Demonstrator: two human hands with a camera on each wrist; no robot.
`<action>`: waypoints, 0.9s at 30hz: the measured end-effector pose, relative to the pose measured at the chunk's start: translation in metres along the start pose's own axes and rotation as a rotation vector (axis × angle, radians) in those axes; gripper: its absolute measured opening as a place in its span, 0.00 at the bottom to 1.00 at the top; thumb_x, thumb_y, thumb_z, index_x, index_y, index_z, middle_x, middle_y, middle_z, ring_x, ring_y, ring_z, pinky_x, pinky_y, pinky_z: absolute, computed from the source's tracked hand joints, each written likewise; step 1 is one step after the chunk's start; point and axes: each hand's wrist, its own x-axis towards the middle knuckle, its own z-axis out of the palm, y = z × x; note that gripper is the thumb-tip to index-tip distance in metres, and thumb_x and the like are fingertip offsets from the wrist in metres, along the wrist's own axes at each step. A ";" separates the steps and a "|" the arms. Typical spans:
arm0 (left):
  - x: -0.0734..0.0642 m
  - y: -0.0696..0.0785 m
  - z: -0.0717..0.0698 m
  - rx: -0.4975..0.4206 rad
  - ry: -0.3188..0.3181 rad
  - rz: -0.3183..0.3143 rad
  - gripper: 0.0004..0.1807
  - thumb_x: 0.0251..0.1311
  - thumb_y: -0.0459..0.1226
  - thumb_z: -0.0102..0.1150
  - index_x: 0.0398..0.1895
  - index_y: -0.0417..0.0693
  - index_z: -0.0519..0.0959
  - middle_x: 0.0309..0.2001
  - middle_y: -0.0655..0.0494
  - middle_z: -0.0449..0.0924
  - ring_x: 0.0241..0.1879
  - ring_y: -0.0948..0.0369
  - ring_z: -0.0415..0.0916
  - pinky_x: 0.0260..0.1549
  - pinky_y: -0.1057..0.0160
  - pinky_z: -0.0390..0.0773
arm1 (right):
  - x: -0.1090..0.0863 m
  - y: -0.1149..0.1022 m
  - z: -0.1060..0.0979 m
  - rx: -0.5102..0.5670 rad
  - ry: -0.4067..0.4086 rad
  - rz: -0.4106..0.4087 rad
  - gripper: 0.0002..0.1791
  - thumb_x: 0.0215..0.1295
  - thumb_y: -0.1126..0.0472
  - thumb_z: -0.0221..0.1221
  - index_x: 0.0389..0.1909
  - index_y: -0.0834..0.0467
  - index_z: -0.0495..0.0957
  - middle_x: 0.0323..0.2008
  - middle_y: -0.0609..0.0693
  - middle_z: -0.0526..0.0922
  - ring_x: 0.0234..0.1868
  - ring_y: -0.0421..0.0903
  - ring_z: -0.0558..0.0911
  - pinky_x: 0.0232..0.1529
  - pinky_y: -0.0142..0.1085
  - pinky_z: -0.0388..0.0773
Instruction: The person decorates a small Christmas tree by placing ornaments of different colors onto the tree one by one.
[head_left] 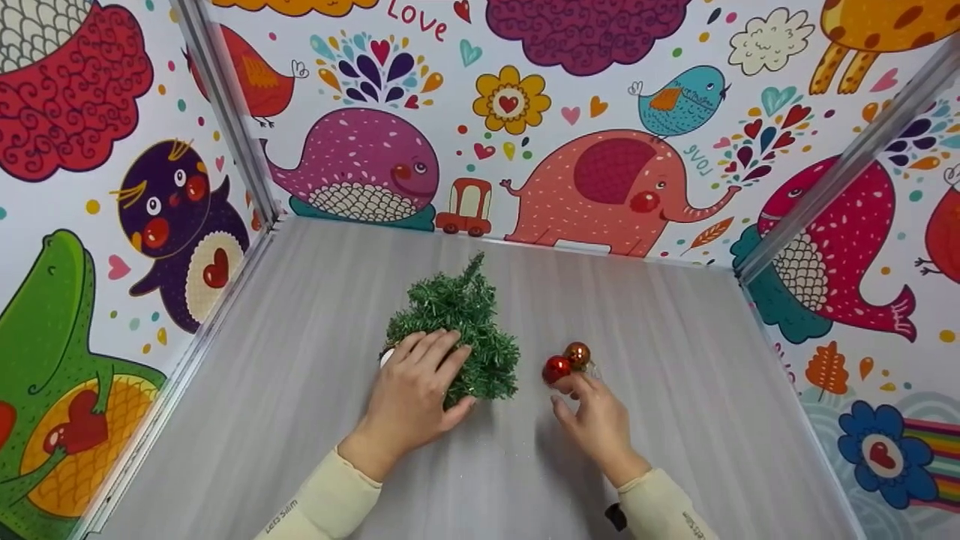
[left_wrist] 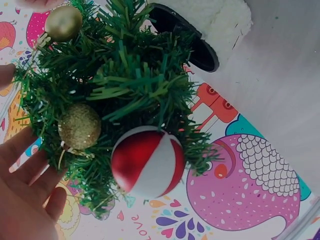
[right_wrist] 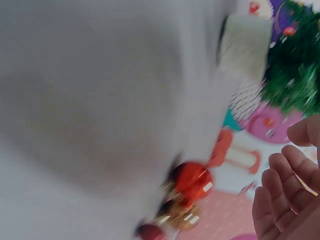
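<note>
A small green artificial Christmas tree (head_left: 461,300) stands on the table, its white base (left_wrist: 225,22) showing in the left wrist view. Spread along the tree's left side, my left hand (head_left: 416,382) touches the branches with extended fingers. Around it hang a red-and-white ball (left_wrist: 147,162), a glittery gold ball (left_wrist: 79,126) and a smooth gold ball (left_wrist: 63,23). To the tree's right, my right hand (head_left: 600,420) is beside a shiny red ball (head_left: 556,369) and a gold ball (head_left: 577,353). Its loosely bent fingers (right_wrist: 275,195) hold nothing in the right wrist view.
A dark red ball (right_wrist: 150,231) lies beside the loose balls. Cartoon-printed panels (head_left: 465,97) enclose the grey table (head_left: 315,315) at the back and sides, with metal strips at the corners. A small black object (head_left: 616,516) shows near the right sleeve.
</note>
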 end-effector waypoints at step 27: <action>0.005 0.000 -0.002 -0.048 -0.049 -0.013 0.35 0.47 0.56 0.73 0.54 0.43 0.81 0.57 0.44 0.78 0.56 0.48 0.76 0.58 0.52 0.73 | 0.002 0.081 0.011 -0.151 -0.137 0.344 0.13 0.57 0.58 0.69 0.41 0.58 0.81 0.37 0.53 0.80 0.38 0.52 0.80 0.37 0.52 0.79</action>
